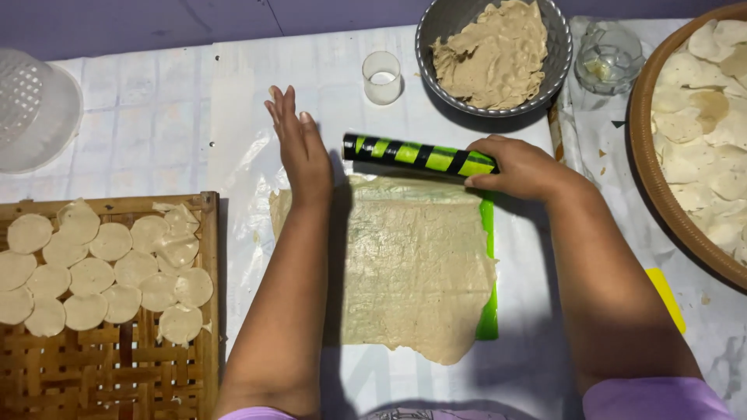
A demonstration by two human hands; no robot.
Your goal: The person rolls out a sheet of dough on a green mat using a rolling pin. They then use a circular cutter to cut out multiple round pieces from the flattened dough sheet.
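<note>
Rolling pin: a green-and-black striped cylindrical rolling pin (419,155) is lying across the far edge of the thin beige sheet of rolled dough (416,268); its right end is disappearing under the right hand.
Dough sheet: it is lying flat under a clear wrinkled film on a bright green cutting mat (489,311), of which only a strip along the sheet's right edge is showing; the left forearm is covering the sheet's left edge.
Right hand (520,166): it is resting on the pin's right end, fingers curled close together over it; the fingertips are hidden, so the grip underneath cannot be told.
Left hand (299,144): it is lying flat just left of the pin's left end, fingers straight and pressed together, the heel at the sheet's far left corner; whether it is touching the pin cannot be told.
Beyond the sheet: a small clear glass cup (382,77) and a grey metal bowl of beige dough (493,53), cut off at the top.
Left of the sheet: a woven bamboo tray (117,373) carrying round dough discs (92,276).
Right of the sheet: a round brown basket (650,175) of pale discs, cut off by the frame.
</note>
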